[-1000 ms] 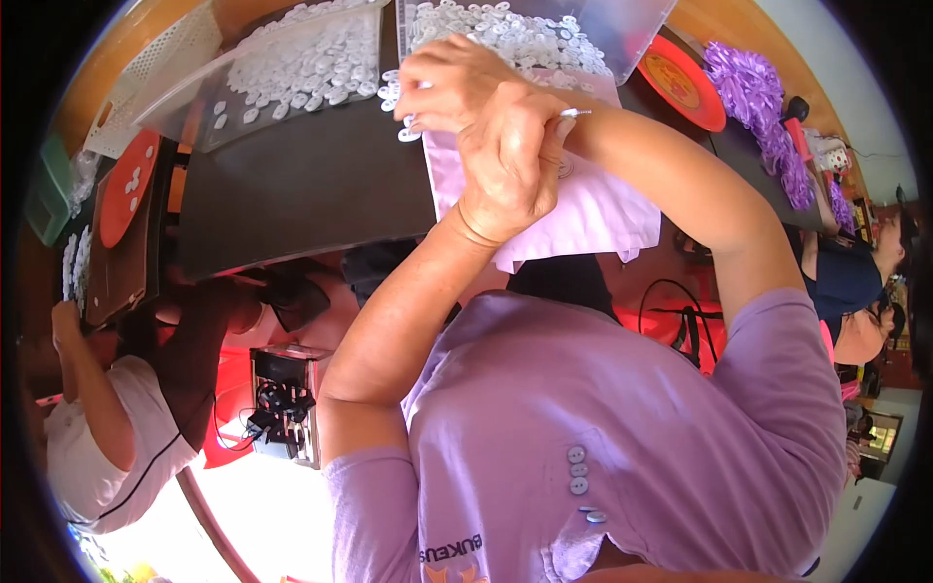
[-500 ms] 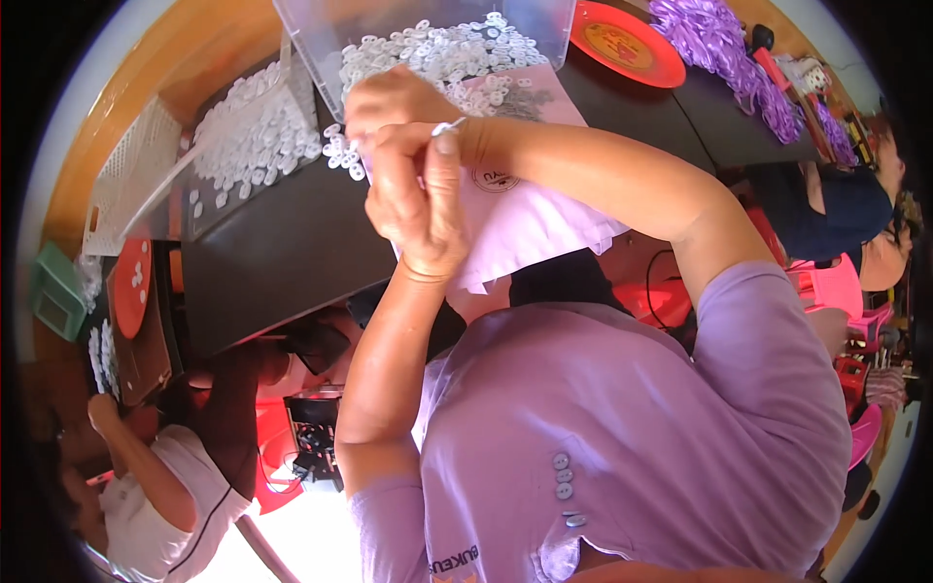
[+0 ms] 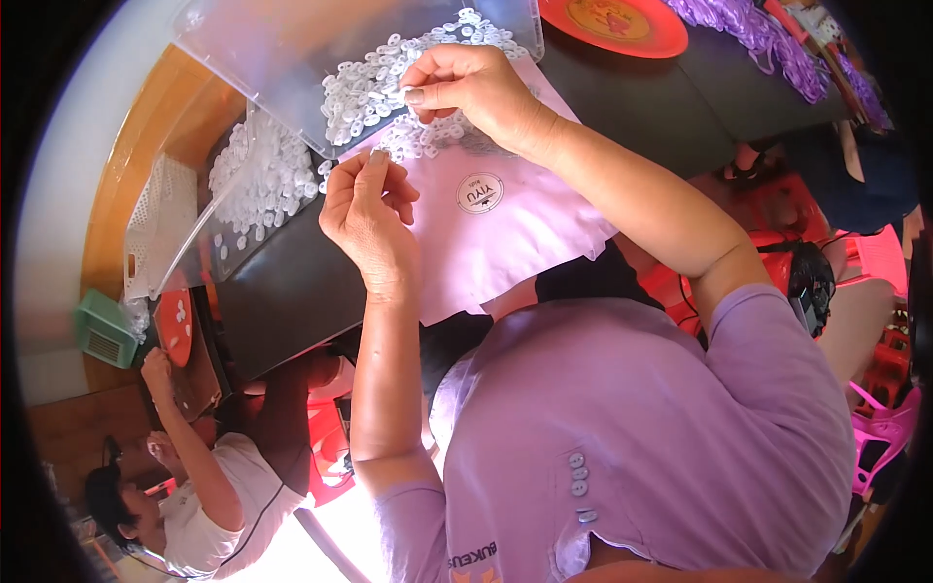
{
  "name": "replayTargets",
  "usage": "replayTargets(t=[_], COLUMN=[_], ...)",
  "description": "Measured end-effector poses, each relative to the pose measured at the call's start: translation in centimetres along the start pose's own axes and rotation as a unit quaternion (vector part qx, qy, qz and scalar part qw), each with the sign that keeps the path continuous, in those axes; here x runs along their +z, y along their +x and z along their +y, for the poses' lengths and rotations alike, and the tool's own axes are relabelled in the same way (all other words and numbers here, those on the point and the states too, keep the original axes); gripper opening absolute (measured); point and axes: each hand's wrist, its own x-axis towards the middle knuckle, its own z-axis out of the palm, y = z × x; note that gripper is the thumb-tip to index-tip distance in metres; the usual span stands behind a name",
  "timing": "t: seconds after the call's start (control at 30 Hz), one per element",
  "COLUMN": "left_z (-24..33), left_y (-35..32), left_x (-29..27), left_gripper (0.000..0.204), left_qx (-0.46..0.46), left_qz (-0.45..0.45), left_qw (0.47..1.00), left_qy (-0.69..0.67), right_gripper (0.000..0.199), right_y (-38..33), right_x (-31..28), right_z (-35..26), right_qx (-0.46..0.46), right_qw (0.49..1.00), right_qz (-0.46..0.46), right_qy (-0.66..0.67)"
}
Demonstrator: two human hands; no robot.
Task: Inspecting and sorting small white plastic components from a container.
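Observation:
My left hand (image 3: 367,216) pinches a small white plastic piece (image 3: 377,154) between thumb and forefinger, just above a pale pink cloth (image 3: 505,228) with a round white label. My right hand (image 3: 466,85) reaches over a heap of small white plastic pieces (image 3: 379,83) that spills from a clear plastic box (image 3: 282,44) onto the cloth; its fingertips are pinched together at the heap, and what they hold is too small to tell. Both hands are apart, the left one lower and nearer to me.
A clear lid (image 3: 248,189) carrying more white pieces lies left on the dark table (image 3: 282,291). A red plate (image 3: 612,19) and purple strands (image 3: 768,39) sit at the far right. A white basket (image 3: 155,228) and a green box (image 3: 105,330) stand left. A seated person (image 3: 209,486) works at lower left.
My hands were joined together over the cloth; now they are apart. The right hand has reached up to the heap, the left stays lower with a piece.

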Motion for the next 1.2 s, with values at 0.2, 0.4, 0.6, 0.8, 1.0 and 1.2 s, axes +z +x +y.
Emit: replayTargets(t=[0.2, 0.4, 0.6, 0.8, 1.0, 1.2], left_z=[1.1, -0.3, -0.7, -0.9, -0.7, -0.7], left_y=[0.9, 1.5, 1.4, 1.3, 1.1, 1.2], left_x=[1.4, 1.7, 1.6, 1.5, 1.5, 1.4], left_gripper=[0.011, 0.011, 0.011, 0.011, 0.011, 0.010], left_qx=[0.015, 0.036, 0.037, 0.042, 0.030, 0.014], left_qz=[-0.024, -0.018, -0.014, -0.016, -0.019, -0.014], left_qw=[0.999, 0.999, 0.999, 0.999, 0.999, 0.998], left_qy=[0.026, 0.010, -0.005, -0.008, -0.014, -0.059], right_gripper=[0.012, 0.012, 0.013, 0.013, 0.012, 0.011], right_y=[-0.1, -0.3, -0.4, -0.4, -0.7, -0.8], right_x=[-0.4, 0.1, 0.4, 0.7, 0.9, 1.3], right_z=[-0.9, -0.9, -0.8, -0.7, -0.6, -0.5], right_qx=[0.029, 0.030, 0.031, 0.025, 0.021, -0.005], right_qw=[0.996, 0.998, 0.999, 0.999, 0.999, 0.999], right_qz=[-0.023, -0.008, -0.010, -0.016, -0.020, 0.011], right_qy=[0.078, 0.048, 0.036, 0.027, 0.030, 0.035])
